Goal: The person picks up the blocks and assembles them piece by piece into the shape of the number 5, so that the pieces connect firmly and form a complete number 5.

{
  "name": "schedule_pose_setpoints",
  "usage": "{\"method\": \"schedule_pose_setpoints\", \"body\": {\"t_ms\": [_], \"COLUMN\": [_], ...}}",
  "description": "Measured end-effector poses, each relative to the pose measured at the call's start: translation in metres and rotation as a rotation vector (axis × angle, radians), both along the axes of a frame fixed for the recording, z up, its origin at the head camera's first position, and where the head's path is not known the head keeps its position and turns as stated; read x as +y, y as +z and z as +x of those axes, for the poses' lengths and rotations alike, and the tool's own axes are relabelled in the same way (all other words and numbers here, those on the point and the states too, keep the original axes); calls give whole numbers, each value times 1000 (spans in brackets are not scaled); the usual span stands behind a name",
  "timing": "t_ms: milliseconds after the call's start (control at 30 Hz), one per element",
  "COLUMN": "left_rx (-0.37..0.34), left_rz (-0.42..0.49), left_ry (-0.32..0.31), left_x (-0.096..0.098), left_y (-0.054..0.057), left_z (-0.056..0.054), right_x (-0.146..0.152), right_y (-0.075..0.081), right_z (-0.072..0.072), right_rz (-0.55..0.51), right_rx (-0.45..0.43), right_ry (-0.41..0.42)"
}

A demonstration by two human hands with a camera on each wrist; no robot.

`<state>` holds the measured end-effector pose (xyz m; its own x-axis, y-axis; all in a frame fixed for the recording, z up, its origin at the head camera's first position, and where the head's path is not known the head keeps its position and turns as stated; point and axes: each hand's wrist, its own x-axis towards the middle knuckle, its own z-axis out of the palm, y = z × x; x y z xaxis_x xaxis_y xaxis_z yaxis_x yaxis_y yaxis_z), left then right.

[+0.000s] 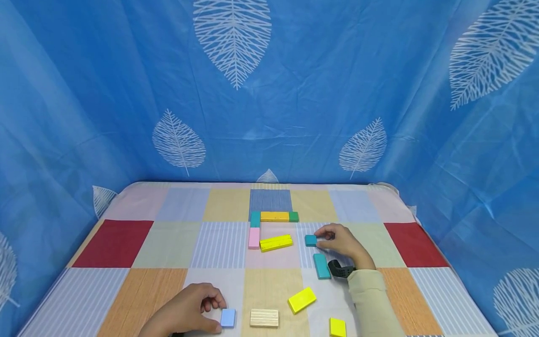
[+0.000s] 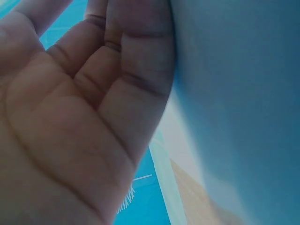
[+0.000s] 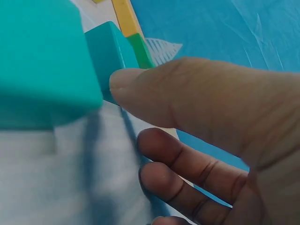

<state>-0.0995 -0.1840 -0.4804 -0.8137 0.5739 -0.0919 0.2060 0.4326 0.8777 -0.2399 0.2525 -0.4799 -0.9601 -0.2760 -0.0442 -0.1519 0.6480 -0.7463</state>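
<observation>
My left hand (image 1: pixel 189 308) pinches the left edge of a light blue block (image 1: pixel 228 318) near the table's front, thumb below and a finger above. In the left wrist view, its palm and bent fingers (image 2: pixel 140 56) sit beside a blurred pale blue surface. My right hand (image 1: pixel 343 242) holds a small teal block (image 1: pixel 310 240) by its right end. The right wrist view shows the thumb against that teal block (image 3: pixel 105 56); the index finger is hidden. A longer teal block (image 1: pixel 322 266) lies just below this hand and looms large in that view.
An L-shaped row of a teal block (image 1: pixel 255 219), pink block (image 1: pixel 254 238), orange-yellow block (image 1: pixel 274 216) and green block (image 1: pixel 293 216) stands at the back. Yellow blocks (image 1: pixel 276 243) lie inside it. Nearer are a wooden block (image 1: pixel 264 318), yellow block (image 1: pixel 302 300) and smaller yellow block (image 1: pixel 337 327).
</observation>
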Motion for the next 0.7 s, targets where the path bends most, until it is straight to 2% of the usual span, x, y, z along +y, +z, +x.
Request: {"method": "schedule_pose_setpoints", "body": {"t_ms": [167,700], "left_rx": [0,19], "left_rz": [-25,-16], "left_ry": [6,2], "left_x": [1,1], "left_y": [1,1], "left_z": [0,-2], "right_x": [-6,-20], "right_y": [1,1], "right_z": [1,-1], "right_rz": [13,-4], "right_rx": [25,44], "right_ry": [22,120]}}
